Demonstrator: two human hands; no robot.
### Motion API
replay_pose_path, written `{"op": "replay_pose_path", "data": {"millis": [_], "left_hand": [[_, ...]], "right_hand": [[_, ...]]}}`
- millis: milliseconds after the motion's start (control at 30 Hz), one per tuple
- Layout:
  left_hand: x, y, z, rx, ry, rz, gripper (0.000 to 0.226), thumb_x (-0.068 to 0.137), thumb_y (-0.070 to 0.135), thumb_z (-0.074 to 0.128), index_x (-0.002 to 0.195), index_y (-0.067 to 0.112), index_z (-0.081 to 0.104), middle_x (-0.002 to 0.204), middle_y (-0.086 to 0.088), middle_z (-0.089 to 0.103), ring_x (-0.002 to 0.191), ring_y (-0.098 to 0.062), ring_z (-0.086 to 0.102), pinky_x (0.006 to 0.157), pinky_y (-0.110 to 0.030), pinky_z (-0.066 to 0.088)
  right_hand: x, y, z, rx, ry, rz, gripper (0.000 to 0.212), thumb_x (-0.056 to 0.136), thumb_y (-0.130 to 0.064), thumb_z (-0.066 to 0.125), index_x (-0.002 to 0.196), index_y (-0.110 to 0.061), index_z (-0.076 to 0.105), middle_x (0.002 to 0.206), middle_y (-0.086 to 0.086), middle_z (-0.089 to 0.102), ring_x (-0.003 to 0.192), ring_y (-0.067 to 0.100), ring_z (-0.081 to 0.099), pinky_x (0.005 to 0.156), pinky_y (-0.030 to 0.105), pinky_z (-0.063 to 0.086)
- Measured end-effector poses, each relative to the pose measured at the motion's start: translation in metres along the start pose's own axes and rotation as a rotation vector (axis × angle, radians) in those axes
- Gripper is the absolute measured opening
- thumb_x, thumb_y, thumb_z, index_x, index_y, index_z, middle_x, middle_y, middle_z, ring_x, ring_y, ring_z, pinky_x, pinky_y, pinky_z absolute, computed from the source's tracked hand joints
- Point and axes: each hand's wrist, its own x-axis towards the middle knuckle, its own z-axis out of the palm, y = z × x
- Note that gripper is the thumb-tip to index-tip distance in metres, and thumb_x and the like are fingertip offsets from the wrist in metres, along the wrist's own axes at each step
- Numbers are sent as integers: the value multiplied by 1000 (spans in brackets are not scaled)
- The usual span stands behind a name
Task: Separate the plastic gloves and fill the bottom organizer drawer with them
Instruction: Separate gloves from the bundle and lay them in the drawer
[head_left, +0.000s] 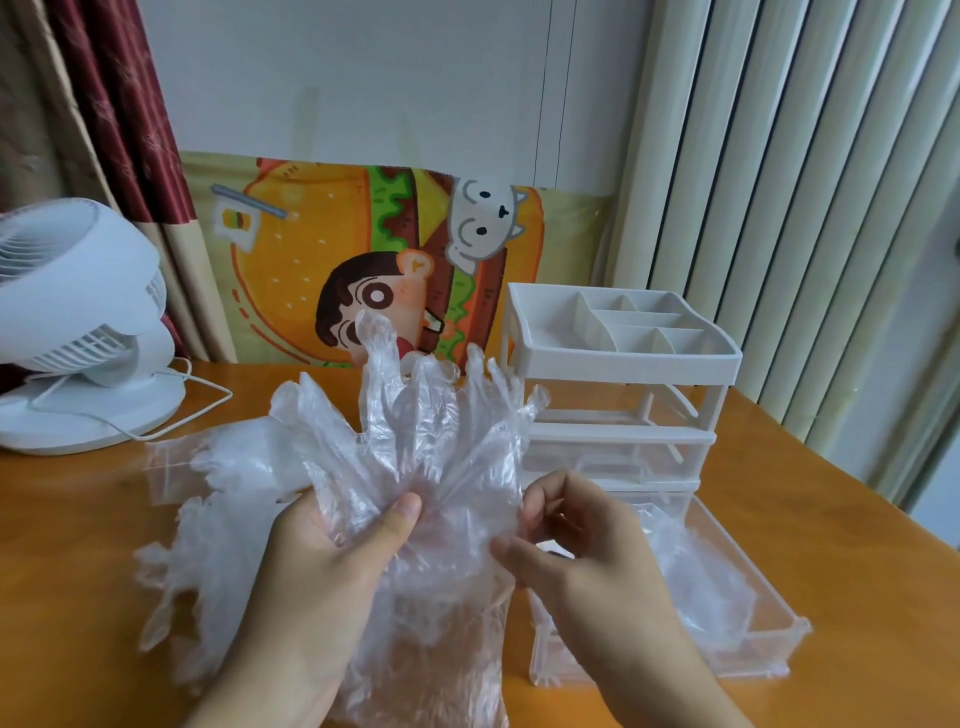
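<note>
In the head view, the person is holding a thick bunch of clear plastic gloves (415, 457) above the wooden table (78, 519), with the glove fingers fanning upward. The left hand (322, 561) is gripping the bunch from the left side, the thumb pressing on the front of the plastic. The right hand (582, 540) is pinching the right edge of the bunch between the thumb and the curled fingers; probably it is taking only one sheet, but the layers are too transparent to tell. More loose gloves are lying on the table under the left hand and hanging below both hands. The white organizer (623, 364) is standing just to the right of the bunch, and its bottom drawer (727, 649) is standing pulled out toward the person, with some crumpled gloves already lying inside it. A white fan (78, 322) is sitting at the far left of the table, and a cartoon burger board (311, 249) is leaning on the wall behind.
</note>
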Motion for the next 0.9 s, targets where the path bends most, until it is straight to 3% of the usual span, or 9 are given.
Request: {"op": "replay_pose_path", "data": {"millis": [100, 167, 267, 500, 633, 733, 767, 833, 900], "left_hand": [[2, -1, -2, -52, 10, -51, 22, 92, 9, 73, 113, 16, 74, 108, -7, 79, 103, -27, 76, 102, -56, 51], [3, 0, -3, -137, 16, -111, 26, 93, 3, 69, 119, 10, 70, 109, -12, 79, 102, -31, 76, 101, -55, 52], [4, 2, -3, -214, 7, -179, 31, 94, -2, 64, 124, 5, 67, 111, -17, 77, 102, -34, 76, 100, -53, 52], [1, 8, -4, -228, -1, -190, 30, 95, 2, 64, 124, 11, 68, 113, -14, 77, 106, -34, 75, 103, -58, 50], [-2, 9, -3, -187, -37, -146, 25, 96, 0, 62, 119, 6, 68, 110, -16, 78, 104, -32, 76, 99, -52, 53], [-6, 12, 1, -166, -135, -150, 23, 96, -3, 58, 107, 6, 75, 109, -12, 79, 105, -27, 76, 82, -37, 61], [-8, 12, 2, -172, -157, -149, 24, 96, -4, 58, 103, 6, 78, 109, -13, 79, 105, -28, 76, 80, -38, 61], [-8, 13, 2, -188, -171, -138, 27, 94, -5, 59, 102, 9, 80, 111, -16, 78, 107, -31, 75, 96, -46, 53], [-6, 13, -1, -218, -165, -138, 23, 88, -5, 67, 103, 8, 79, 112, -19, 77, 106, -33, 75, 101, -48, 48]], "right_hand": [[0, -1, -1, 163, -18, 49, 14, 81, -8, 77, 83, -10, 64, 73, 6, 57, 67, 23, 55, 63, 34, 48], [1, -1, -2, 209, 2, 60, 7, 84, -5, 71, 85, -5, 63, 69, 10, 56, 61, 25, 53, 60, 39, 46], [1, 0, -3, 155, 8, 47, 15, 93, 10, 60, 85, -2, 66, 64, 13, 56, 56, 26, 52, 53, 39, 46], [-2, -5, 0, 98, -70, 25, 20, 88, 14, 55, 82, -2, 67, 62, 15, 55, 52, 25, 52, 50, 37, 46], [-2, -7, 2, 213, 75, 39, 8, 98, -6, 65, 92, -6, 70, 80, 18, 64, 61, 30, 60, 51, 38, 52], [-2, -6, 2, 162, 30, 57, 16, 99, -25, 71, 95, -10, 76, 92, 13, 76, 78, 36, 73, 66, 51, 60], [-1, -6, 3, 151, 2, 59, 19, 99, -26, 70, 92, -9, 77, 91, 17, 76, 80, 34, 74, 70, 50, 60], [-1, -5, 3, 186, -31, 67, 27, 103, -24, 64, 87, -6, 77, 89, 23, 75, 78, 28, 69, 73, 45, 53], [0, -4, 1, 304, -22, 114, 37, 108, -21, 54, 83, -8, 78, 84, 17, 74, 76, 23, 65, 73, 39, 50]]}}
